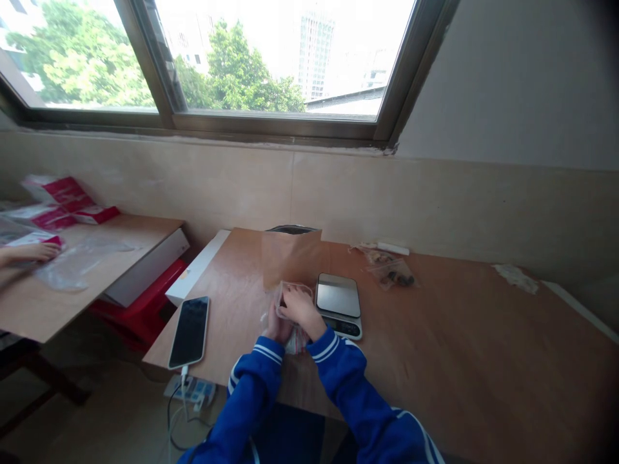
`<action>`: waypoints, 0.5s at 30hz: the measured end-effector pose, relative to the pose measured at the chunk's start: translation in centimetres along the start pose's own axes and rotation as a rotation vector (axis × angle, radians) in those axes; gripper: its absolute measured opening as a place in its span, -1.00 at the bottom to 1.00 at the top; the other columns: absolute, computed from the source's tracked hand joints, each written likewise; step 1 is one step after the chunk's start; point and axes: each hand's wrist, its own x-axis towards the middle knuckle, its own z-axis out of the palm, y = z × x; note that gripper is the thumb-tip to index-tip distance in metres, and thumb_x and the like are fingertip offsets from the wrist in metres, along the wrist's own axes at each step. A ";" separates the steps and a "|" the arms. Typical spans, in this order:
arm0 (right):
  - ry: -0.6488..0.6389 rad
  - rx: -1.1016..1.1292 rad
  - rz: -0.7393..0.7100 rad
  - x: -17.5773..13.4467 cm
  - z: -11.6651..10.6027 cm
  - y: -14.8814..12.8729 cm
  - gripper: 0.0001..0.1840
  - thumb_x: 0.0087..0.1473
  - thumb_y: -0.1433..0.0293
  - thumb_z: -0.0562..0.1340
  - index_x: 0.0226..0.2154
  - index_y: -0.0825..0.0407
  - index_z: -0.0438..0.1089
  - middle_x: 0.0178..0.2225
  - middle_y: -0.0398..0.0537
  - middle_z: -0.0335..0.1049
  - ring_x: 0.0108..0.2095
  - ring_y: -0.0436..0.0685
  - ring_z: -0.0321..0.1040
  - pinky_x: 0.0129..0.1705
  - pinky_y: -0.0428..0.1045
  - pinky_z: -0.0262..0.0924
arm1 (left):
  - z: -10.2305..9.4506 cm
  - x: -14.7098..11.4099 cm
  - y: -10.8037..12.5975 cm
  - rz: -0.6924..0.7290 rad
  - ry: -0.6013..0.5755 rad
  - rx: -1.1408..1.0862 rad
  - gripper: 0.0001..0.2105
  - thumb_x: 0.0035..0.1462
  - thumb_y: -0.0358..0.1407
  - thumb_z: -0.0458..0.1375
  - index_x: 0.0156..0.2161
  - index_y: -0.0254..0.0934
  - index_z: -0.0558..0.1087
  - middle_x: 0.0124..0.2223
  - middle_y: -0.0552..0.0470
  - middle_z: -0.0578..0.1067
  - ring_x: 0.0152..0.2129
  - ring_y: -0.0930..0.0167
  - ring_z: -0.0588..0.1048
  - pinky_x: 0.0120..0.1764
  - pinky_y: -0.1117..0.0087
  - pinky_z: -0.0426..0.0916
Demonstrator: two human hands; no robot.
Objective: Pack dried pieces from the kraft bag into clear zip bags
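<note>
My left hand (276,327) is wrapped round a see-through plastic bag (296,284) near the table's front edge. Over the bag's mouth, the fingers of my right hand (300,305) are bent and pressed against the plastic; their tips are partly hidden. More plastic with red stripes, like zip-bag seals (296,341), shows beneath my wrists. Just right of my hands lies a kitchen scale (338,296) with a bare metal plate. A brown paper pouch (291,254) stands behind my hands, its dark mouth open at the top.
A phone (189,332) on a charging cable lies left, above a power strip (191,388). Small bags with dark pieces (399,276) lie back right, crumpled plastic (515,278) farther right. Another person's hand (36,252) is at the left table near pink boxes (68,196).
</note>
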 end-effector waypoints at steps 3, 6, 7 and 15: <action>-0.010 -0.018 0.010 0.4 0.5 0.0 -0.48 0.03 0.46 0.25 0.07 0.23 0.30 0.05 0.33 0.35 0.07 0.34 0.29 0.04 0.12 0.17 | 0.0 0.0 -0.1 -0.003 -0.001 0.002 -0.63 0.24 -0.19 0.01 0.00 -0.37 0.47 -0.09 -0.17 0.55 -0.03 0.22 0.48 0.06 0.19 0.30; -0.020 -0.021 0.005 0.5 0.9 0.1 -0.52 0.01 0.51 0.24 0.04 0.23 0.33 0.05 0.33 0.35 0.09 0.32 0.28 0.07 0.11 0.14 | -0.2 0.0 -0.1 -0.009 0.017 0.012 -0.65 0.23 -0.20 0.03 -0.02 -0.39 0.49 -0.13 -0.17 0.57 -0.05 0.21 0.49 0.05 0.20 0.31; -0.021 -0.018 0.002 0.5 1.0 0.1 -0.54 0.02 0.51 0.24 0.03 0.23 0.35 0.05 0.34 0.35 0.10 0.33 0.27 0.08 0.12 0.14 | -0.2 0.0 -0.1 -0.012 0.025 0.016 -0.65 0.23 -0.21 0.03 -0.03 -0.40 0.49 -0.14 -0.17 0.57 -0.06 0.21 0.50 0.04 0.20 0.31; -0.019 0.109 -0.055 0.3 0.7 1.2 -0.79 -0.01 0.55 0.27 -0.24 0.16 0.50 -0.13 0.18 0.50 -0.06 0.24 0.42 -0.01 0.02 0.21 | -0.2 0.2 0.0 0.008 0.015 -0.007 -0.70 0.22 -0.21 0.04 -0.21 -0.40 0.52 -0.19 -0.15 0.56 -0.12 0.23 0.51 -0.02 0.24 0.35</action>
